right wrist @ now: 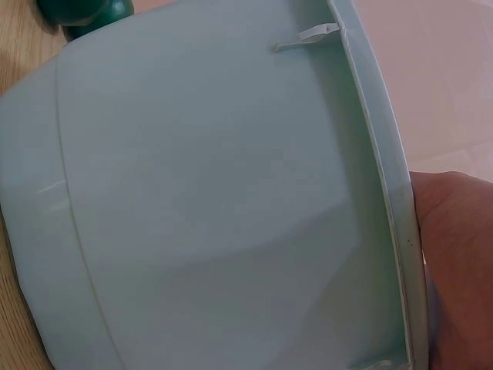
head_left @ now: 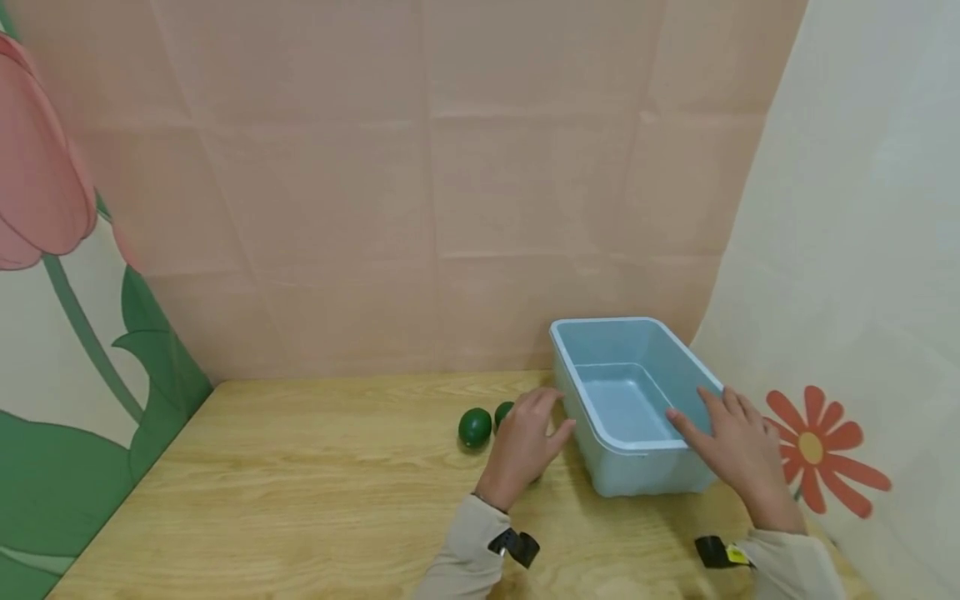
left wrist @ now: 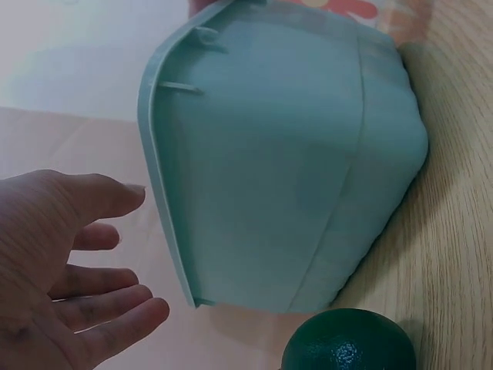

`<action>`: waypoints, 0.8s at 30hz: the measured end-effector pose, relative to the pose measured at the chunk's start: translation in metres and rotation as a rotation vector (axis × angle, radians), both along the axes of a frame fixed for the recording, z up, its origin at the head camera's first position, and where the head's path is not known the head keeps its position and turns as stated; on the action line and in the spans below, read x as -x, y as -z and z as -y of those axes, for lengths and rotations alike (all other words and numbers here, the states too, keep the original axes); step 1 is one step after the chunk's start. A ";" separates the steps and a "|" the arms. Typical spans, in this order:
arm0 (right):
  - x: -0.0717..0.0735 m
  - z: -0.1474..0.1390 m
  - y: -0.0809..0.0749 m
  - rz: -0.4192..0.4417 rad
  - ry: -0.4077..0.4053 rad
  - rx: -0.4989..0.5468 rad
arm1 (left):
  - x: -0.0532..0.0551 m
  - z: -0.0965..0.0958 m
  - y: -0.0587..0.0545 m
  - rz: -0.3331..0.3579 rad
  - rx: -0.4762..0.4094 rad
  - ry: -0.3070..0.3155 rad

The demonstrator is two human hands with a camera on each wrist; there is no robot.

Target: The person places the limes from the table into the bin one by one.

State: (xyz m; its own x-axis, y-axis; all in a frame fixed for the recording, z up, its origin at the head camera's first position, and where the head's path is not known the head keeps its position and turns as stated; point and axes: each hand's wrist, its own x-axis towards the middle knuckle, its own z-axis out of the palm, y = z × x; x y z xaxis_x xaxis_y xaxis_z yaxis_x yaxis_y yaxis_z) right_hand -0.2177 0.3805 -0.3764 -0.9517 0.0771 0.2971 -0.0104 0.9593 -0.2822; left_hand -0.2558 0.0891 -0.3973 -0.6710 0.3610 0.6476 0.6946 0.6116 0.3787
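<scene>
A pale blue bin (head_left: 652,472) stands upright on the wooden table (head_left: 300,492), towards the person's right, and both bare hands are up around its near end. The left hand (head_left: 523,437) is just beside the bin's left wall, fingers loosely spread and thumb well away from them, with nothing in its hold; from that wrist I see the thumb tip close to the rim and the other fingertips a little off it. The right hand (head_left: 738,446) is over the near right corner, its thumb reaching across the near rim to the inside and its fingers lying above the right rim. Those fingers are only slightly bent and parted from the thumb; how firmly they bear on the rim I can't tell. A dark green round fruit (head_left: 475,428) sits on the table to the left of the left hand, well apart from the bin, and a second green fruit (head_left: 503,410) beside it is partly hidden behind that hand.
</scene>
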 end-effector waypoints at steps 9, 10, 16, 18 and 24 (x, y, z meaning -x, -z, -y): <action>0.000 0.001 -0.002 -0.005 0.002 0.002 | 0.003 0.001 0.003 0.069 0.046 -0.005; 0.001 0.001 -0.002 -0.005 0.003 0.002 | 0.003 0.001 0.004 0.082 0.049 -0.006; 0.002 0.001 -0.002 0.003 0.009 -0.001 | 0.005 0.002 0.007 0.164 0.072 -0.005; 0.002 0.000 -0.002 0.004 0.008 -0.001 | 0.005 0.002 0.008 0.176 0.080 -0.008; 0.001 -0.002 0.000 0.016 0.008 0.000 | 0.006 0.002 0.011 0.207 0.094 -0.011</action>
